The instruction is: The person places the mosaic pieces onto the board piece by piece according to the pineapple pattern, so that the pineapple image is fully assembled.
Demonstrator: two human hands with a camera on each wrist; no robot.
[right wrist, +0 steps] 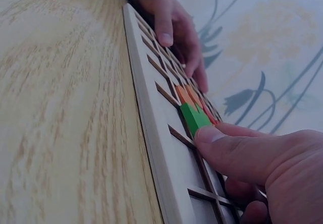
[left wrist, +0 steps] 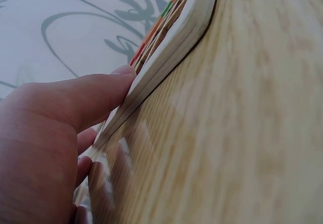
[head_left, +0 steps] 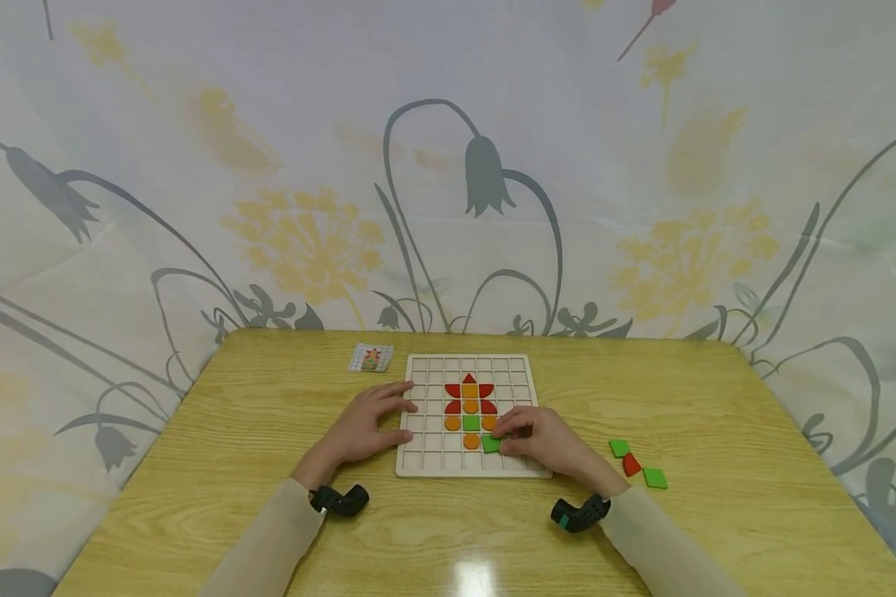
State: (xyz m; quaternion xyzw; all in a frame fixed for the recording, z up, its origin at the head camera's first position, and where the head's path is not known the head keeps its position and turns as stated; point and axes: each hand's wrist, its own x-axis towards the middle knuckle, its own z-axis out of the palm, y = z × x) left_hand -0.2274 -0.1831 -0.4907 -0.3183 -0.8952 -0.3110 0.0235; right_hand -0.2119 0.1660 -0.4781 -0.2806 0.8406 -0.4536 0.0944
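Tile in green juts left from the pinching right hand.

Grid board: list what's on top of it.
On the board lie red pieces, orange pieces and a green square. The right hand pinches another green square there; the left hand touches the board's edge. Anything beneath the right hand and pieces is covered.

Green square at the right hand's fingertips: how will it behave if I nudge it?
The green square looks stiff: its face is flat and its edges straight. It's probably light, being small and thin. Rolling seems unlikely given the flat, square shape, though the grid on the board may catch its edges.
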